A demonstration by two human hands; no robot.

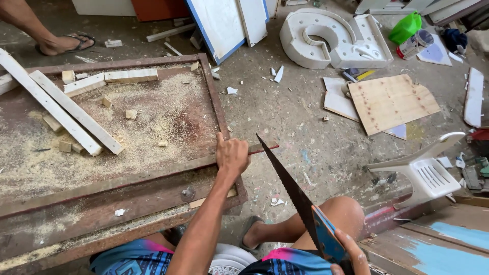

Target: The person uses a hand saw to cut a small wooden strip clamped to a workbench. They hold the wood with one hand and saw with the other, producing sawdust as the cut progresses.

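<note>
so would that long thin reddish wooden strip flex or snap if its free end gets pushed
Long thin reddish wooden strip: probably springy, since it is slender and overhangs the rusty metal table. The left hand pins it, so it likely bends rather than slides. It looks light.

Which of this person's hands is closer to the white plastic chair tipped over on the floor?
The right. The right hand grips the blue handle of the handsaw low in the picture, just left of the white plastic chair. The left hand rests on the rusty metal table edge, farther left.
</note>
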